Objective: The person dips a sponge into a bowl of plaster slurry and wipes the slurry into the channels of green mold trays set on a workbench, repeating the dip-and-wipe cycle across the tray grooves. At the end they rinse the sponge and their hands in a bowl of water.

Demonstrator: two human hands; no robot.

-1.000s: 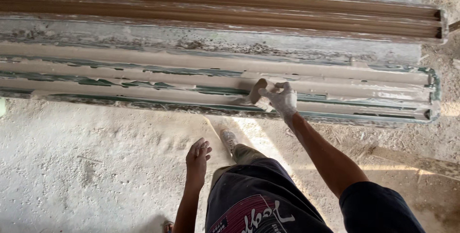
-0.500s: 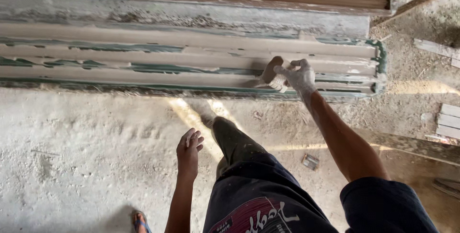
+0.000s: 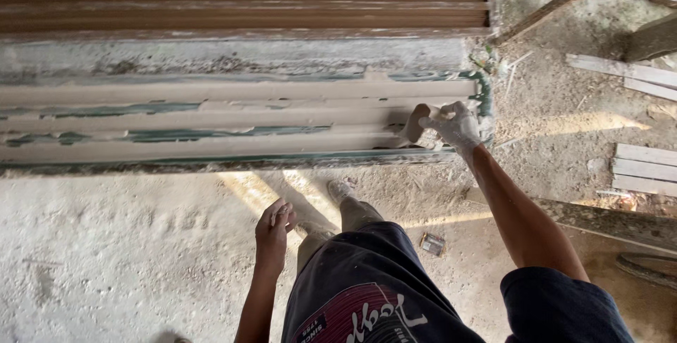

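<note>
Head view, looking down. I see the right hand (image 3: 455,124), whitened with dust or filler, stretched out to the far right end of a long moulded wooden frame (image 3: 211,121) that lies flat across the ground. Its fingers are closed around a small tan pad (image 3: 415,123) — I take it for a sanding block or a wad of abrasive paper, though the view is too coarse to say which — and the pad is pressed against the pale, ridged face of the frame. That face shows streaks of old green paint between the light bands. Beyond it, farther from me, lies a brown grooved length of wood (image 3: 240,4), parallel and just beside the pale section.

The left hand (image 3: 275,227) hangs near, over the dusty ground (image 3: 106,244), well apart from the frame; its fingers are curled loosely inward, and I cannot tell whether they hold anything. Between the two arms stands the person's own leg, with one foot (image 3: 340,189) planted just short of the frame's near edge. A small flat packet (image 3: 432,244) lies on the ground to the right of the leg. Loose planks (image 3: 642,167) lie at the right edge.
</note>
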